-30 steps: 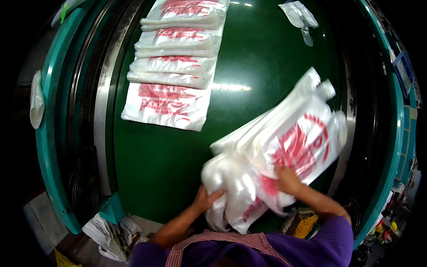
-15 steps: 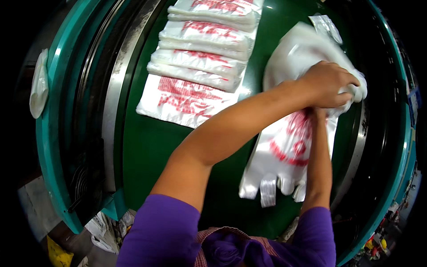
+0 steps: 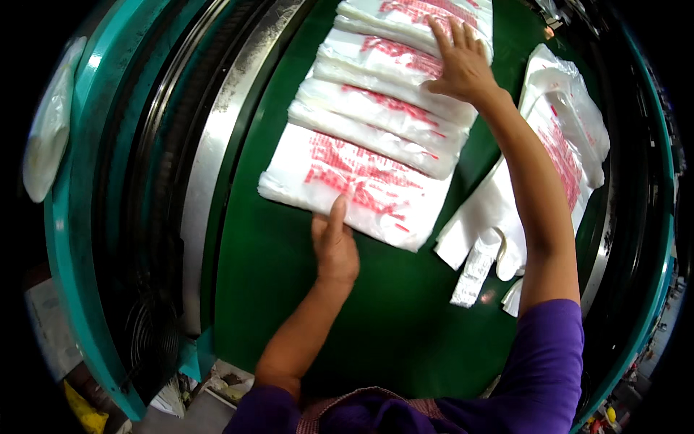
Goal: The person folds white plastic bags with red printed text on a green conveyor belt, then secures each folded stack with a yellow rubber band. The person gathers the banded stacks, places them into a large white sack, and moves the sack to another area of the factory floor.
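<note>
Overlapping bundles of white plastic bags with red print (image 3: 369, 173) lie in a row on a green surface, left of the middle. My left hand (image 3: 336, 249) grips the near edge of the closest bundle, thumb on top and the other fingers hidden beneath. Farther up the row, my right hand (image 3: 463, 65) is spread out over the bundles, fingers apart. To the right lies another pile of white plastic bags (image 3: 531, 170), loosely folded, its handle ends pointing toward me. Part of that pile is hidden by my right forearm.
The green work surface (image 3: 289, 289) is bordered on the left by a metal rail (image 3: 217, 130) and a teal frame (image 3: 69, 246). A clear plastic bag (image 3: 54, 123) hangs over that frame. Something yellow (image 3: 83, 409) lies on the floor at lower left.
Both hands have left the right-hand pile of bags and moved left to the row of bundles. The right-hand pile now lies flatter, let go. The whole view has shifted.
</note>
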`<action>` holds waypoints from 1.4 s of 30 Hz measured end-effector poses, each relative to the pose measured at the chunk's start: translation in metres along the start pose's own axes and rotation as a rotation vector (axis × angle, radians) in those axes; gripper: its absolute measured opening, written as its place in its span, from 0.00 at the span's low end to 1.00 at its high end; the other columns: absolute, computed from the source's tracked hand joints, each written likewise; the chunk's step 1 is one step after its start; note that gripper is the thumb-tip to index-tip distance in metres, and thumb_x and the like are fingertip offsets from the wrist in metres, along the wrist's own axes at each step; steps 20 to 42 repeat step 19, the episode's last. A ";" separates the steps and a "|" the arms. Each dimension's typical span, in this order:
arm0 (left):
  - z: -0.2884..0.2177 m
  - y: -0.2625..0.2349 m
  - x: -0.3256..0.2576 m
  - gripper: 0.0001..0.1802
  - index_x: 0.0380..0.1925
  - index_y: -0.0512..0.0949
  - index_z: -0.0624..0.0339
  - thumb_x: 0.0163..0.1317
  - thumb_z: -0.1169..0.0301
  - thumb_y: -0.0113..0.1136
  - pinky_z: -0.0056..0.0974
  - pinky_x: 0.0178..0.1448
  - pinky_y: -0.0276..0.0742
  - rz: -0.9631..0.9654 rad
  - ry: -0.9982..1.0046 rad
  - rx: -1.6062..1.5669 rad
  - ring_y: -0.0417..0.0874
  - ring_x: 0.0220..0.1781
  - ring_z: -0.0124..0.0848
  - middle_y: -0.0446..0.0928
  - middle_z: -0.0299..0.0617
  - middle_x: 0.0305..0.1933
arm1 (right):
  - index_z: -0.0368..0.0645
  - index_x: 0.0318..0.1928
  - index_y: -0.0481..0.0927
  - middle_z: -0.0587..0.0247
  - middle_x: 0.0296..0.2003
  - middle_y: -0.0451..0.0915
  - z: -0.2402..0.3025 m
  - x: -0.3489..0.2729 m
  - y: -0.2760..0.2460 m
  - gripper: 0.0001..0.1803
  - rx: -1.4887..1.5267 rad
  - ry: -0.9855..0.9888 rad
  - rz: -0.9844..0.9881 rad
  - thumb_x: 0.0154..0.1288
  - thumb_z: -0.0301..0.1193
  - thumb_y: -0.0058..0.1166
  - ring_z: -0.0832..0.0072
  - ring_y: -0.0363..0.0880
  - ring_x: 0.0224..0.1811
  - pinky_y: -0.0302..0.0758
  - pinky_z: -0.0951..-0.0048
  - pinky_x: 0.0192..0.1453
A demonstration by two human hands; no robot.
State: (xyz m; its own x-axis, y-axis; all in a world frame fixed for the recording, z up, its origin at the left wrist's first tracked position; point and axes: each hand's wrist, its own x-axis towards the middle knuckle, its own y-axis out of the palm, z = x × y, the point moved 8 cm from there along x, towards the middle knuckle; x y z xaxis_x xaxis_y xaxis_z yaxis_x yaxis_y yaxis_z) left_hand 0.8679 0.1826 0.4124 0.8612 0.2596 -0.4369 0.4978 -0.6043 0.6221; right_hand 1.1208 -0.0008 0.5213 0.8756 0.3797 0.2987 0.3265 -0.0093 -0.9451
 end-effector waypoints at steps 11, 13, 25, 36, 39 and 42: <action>0.013 -0.060 -0.002 0.25 0.56 0.66 0.61 0.56 0.78 0.55 0.42 0.58 0.71 -0.079 -0.176 0.064 0.74 0.54 0.36 0.71 0.42 0.51 | 0.39 0.39 0.76 0.46 0.32 0.80 0.045 0.030 0.071 0.17 0.149 -0.114 0.387 0.43 0.27 0.57 0.51 0.79 0.38 0.75 0.55 0.42; -0.003 -0.098 -0.046 0.25 0.57 0.65 0.61 0.57 0.77 0.54 0.42 0.58 0.72 -0.154 -0.209 0.027 0.74 0.54 0.36 0.71 0.43 0.51 | 0.40 0.38 0.76 0.47 0.33 0.80 0.082 -0.010 0.063 0.18 0.279 -0.134 0.508 0.42 0.28 0.57 0.51 0.79 0.39 0.75 0.56 0.43; -0.075 -0.285 -0.215 0.29 0.58 0.66 0.66 0.57 0.63 0.52 0.43 0.61 0.69 0.056 -0.448 -0.010 0.74 0.57 0.40 0.72 0.47 0.56 | 0.37 0.42 0.74 0.48 0.36 0.79 0.244 -0.183 -0.003 0.18 0.604 -0.216 0.868 0.47 0.26 0.56 0.53 0.79 0.40 0.75 0.56 0.44; -0.075 -0.285 -0.215 0.29 0.58 0.66 0.66 0.57 0.63 0.52 0.43 0.61 0.69 0.056 -0.448 -0.010 0.74 0.57 0.40 0.72 0.47 0.56 | 0.37 0.42 0.74 0.48 0.36 0.79 0.244 -0.183 -0.003 0.18 0.604 -0.216 0.868 0.47 0.26 0.56 0.53 0.79 0.40 0.75 0.56 0.44; -0.075 -0.285 -0.215 0.29 0.58 0.66 0.66 0.57 0.63 0.52 0.43 0.61 0.69 0.056 -0.448 -0.010 0.74 0.57 0.40 0.72 0.47 0.56 | 0.37 0.42 0.74 0.48 0.36 0.79 0.244 -0.183 -0.003 0.18 0.604 -0.216 0.868 0.47 0.26 0.56 0.53 0.79 0.40 0.75 0.56 0.44; -0.075 -0.285 -0.215 0.29 0.58 0.66 0.66 0.57 0.63 0.52 0.43 0.61 0.69 0.056 -0.448 -0.010 0.74 0.57 0.40 0.72 0.47 0.56 | 0.37 0.42 0.74 0.48 0.36 0.79 0.244 -0.183 -0.003 0.18 0.604 -0.216 0.868 0.47 0.26 0.56 0.53 0.79 0.40 0.75 0.56 0.44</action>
